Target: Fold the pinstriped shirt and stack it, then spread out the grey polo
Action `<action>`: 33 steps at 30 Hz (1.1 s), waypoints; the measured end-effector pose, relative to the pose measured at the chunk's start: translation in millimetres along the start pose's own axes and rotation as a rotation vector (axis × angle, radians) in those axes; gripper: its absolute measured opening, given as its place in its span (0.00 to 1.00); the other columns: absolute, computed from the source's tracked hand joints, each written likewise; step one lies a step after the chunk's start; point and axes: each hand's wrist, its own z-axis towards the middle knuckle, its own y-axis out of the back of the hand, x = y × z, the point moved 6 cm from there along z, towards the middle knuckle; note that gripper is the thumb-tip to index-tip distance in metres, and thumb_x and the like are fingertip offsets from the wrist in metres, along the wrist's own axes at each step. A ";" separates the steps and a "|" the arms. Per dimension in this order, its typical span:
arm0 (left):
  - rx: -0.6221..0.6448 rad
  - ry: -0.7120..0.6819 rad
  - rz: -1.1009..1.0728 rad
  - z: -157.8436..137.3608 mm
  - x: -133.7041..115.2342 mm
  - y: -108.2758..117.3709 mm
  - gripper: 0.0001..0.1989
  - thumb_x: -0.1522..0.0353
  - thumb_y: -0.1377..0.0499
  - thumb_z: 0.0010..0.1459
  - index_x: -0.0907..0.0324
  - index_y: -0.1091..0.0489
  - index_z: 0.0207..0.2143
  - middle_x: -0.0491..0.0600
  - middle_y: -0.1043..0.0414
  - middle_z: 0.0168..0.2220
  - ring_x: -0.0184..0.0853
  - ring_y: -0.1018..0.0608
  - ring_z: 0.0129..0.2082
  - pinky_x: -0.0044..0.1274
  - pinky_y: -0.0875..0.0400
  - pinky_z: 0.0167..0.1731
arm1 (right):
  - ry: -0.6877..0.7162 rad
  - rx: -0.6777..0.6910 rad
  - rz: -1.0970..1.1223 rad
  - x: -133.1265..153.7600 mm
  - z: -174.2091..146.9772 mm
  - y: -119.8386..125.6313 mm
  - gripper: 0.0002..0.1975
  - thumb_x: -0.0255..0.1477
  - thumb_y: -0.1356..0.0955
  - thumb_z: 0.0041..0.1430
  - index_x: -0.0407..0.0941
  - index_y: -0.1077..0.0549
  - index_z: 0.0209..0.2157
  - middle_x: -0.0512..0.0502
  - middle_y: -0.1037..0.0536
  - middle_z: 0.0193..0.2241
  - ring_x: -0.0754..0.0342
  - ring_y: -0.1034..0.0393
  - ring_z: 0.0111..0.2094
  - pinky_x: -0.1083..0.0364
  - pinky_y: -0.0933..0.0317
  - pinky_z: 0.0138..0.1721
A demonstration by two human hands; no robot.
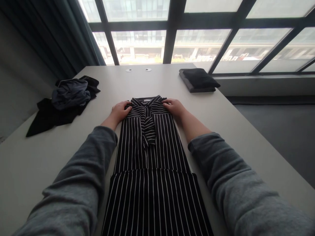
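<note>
A black shirt with white stripes [134, 147] lies lengthwise before me, its collar [146, 101] at the far end and its sides folded in to a narrow strip. A tie-like strip of the same cloth [149, 131] hangs down its middle. At the near end the fabric doubles over in a wide panel [154, 200] that runs out of the picture's bottom. My left hand [120, 111] is closed on the left shoulder edge, fingers curled over the cloth. On the opposite shoulder, my right hand [174, 106] holds the edge between thumb and fingers.
A white table [110, 78] carries everything. Crumpled dark clothes [71, 95] are heaped at the left. Toward the right edge sits a neat stack of folded dark clothes [197, 80]. Two small round fittings [148, 69] are near the far edge, before large windows [201, 42].
</note>
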 end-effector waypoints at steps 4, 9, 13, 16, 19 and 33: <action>-0.018 0.059 -0.037 7.6 -2.6 -1.2 0.29 0.59 0.36 0.63 0.53 0.31 0.66 0.55 0.20 0.55 0.47 0.20 0.53 0.39 0.28 0.60 | -0.035 -0.084 0.140 1.2 3.6 3.2 0.16 0.33 0.29 0.61 0.45 0.15 0.47 0.42 0.14 0.47 0.43 0.21 0.50 0.42 0.32 0.61; -0.006 0.099 -0.064 19.4 -7.2 -5.7 0.40 0.63 0.33 0.60 0.55 0.39 0.72 0.58 0.22 0.58 0.49 0.21 0.56 0.41 0.30 0.62 | -0.108 -0.132 0.410 0.2 14.2 -3.4 0.23 0.32 0.25 0.53 0.45 0.20 0.52 0.42 0.17 0.50 0.45 0.23 0.50 0.41 0.32 0.62; -0.033 0.133 -0.097 29.8 -5.9 -7.5 0.40 0.67 0.32 0.56 0.64 0.36 0.70 0.61 0.22 0.59 0.49 0.20 0.56 0.38 0.29 0.62 | -0.282 -0.081 0.724 -5.6 21.9 -15.4 0.33 0.26 0.25 0.48 0.45 0.26 0.59 0.42 0.19 0.48 0.47 0.21 0.44 0.42 0.26 0.56; -0.018 0.107 -0.150 34.2 -6.6 -9.1 0.27 0.69 0.34 0.56 0.63 0.24 0.59 0.57 0.18 0.52 0.48 0.19 0.53 0.36 0.27 0.59 | -0.373 -0.020 0.842 -5.7 24.9 -21.0 0.34 0.23 0.25 0.49 0.44 0.30 0.60 0.45 0.18 0.40 0.46 0.19 0.41 0.40 0.23 0.51; -0.001 0.093 -0.218 35.5 -5.8 -10.0 0.24 0.68 0.32 0.54 0.61 0.21 0.55 0.55 0.16 0.48 0.46 0.17 0.49 0.36 0.24 0.56 | -0.363 0.028 0.844 -1.9 27.4 -21.4 0.31 0.24 0.24 0.51 0.44 0.29 0.58 0.45 0.17 0.37 0.45 0.18 0.39 0.39 0.22 0.49; -0.085 0.002 -0.449 28.2 -15.6 -0.8 0.22 0.62 0.30 0.59 0.60 0.24 0.53 0.55 0.17 0.48 0.40 0.17 0.47 0.35 0.22 0.53 | -0.063 -0.106 0.524 23.0 27.3 -3.8 0.14 0.23 0.26 0.55 0.43 0.19 0.45 0.47 0.17 0.39 0.51 0.22 0.41 0.44 0.26 0.55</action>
